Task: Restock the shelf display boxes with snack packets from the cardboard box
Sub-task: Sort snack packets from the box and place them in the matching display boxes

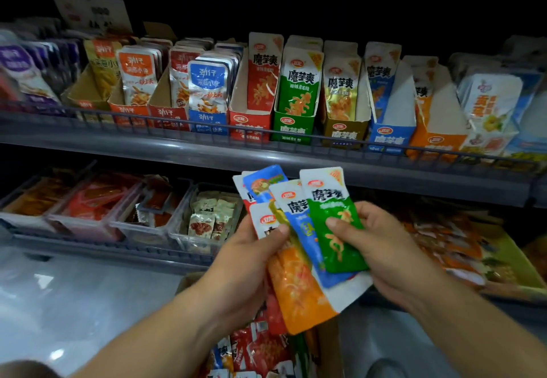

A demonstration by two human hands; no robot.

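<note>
My left hand (251,256) holds a fanned bunch of snack packets, its thumb pressed on a white-topped one; an orange packet (299,288) and a blue packet (305,229) show in the fan. My right hand (381,247) pinches the green packet (340,229) at the front of the fan. On the upper shelf stand the open display boxes: red (251,128), green (293,127), gold (344,131), blue (390,137) and orange (438,140). Below my hands lies the cardboard box (328,345) with loose packets.
A wire rail (183,124) runs along the upper shelf's front edge. More display boxes of fish snacks (139,87) stand to the left. The lower shelf holds clear plastic bins (204,223) of small packets, and a tray of packets (461,244) lies at the right.
</note>
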